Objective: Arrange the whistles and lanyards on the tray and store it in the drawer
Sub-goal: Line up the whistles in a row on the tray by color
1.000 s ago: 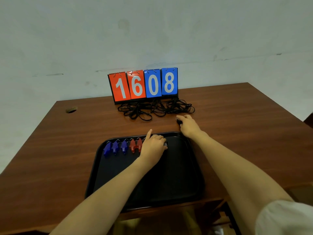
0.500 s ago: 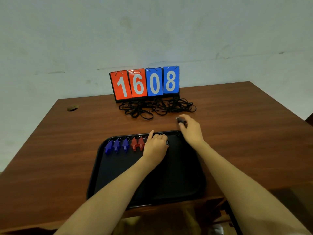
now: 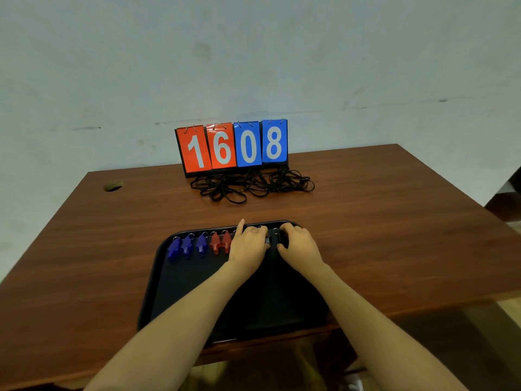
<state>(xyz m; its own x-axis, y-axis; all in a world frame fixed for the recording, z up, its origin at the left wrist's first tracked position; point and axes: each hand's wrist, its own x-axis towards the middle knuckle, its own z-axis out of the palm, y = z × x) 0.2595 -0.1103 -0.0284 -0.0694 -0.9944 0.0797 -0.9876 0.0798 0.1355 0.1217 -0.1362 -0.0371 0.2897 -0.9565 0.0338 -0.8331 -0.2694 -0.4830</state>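
Note:
A black tray (image 3: 158, 277) lies on the wooden table near its front edge. Along the tray's far side stand three blue whistles (image 3: 186, 245) and two red whistles (image 3: 220, 242) in a row, their key rings pointing away from me. My left hand (image 3: 249, 245) rests just right of the red ones, fingers curled, index finger stretched out, fingertips on a black whistle (image 3: 267, 241). My right hand (image 3: 298, 246) is beside it at the tray's far right corner, closed over another dark whistle that is mostly hidden. A heap of black lanyards (image 3: 253, 184) lies on the table beyond the tray.
A flip scoreboard (image 3: 234, 145) reading 1608 stands behind the lanyards against the wall. A cable hole (image 3: 112, 187) is at the table's far left. The tray's near half overhangs nothing and holds no objects. The table's right edge drops off near a dark piece of furniture (image 3: 504, 204).
My right hand has come back from the table beyond the tray, carrying a dark whistle, and now sits on the tray's far right corner next to my left hand, which stayed put.

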